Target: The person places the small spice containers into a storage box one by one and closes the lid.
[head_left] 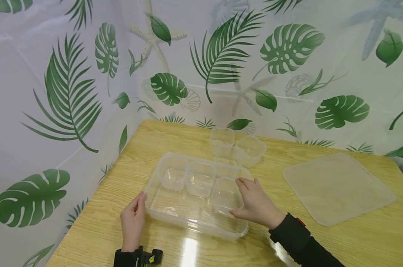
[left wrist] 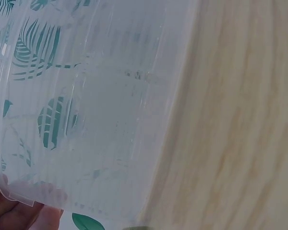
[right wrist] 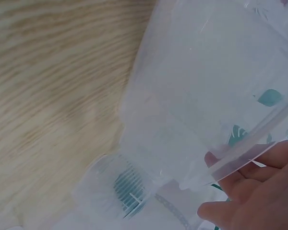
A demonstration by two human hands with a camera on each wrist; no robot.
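Hands [head_left: 133, 218] [head_left: 255, 203] hold clear tray [head_left: 175, 215], fingertips partly hidden.

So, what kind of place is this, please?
Probably a staged recording corner, not a real kitchen: a wooden table stands enclosed by a leaf-print curtain, and it carries only a clear tray, small clear cups and a lid.

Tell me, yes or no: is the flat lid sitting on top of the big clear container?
No: in the head view the flat lid lies on the table to the right, apart from the open big clear container.
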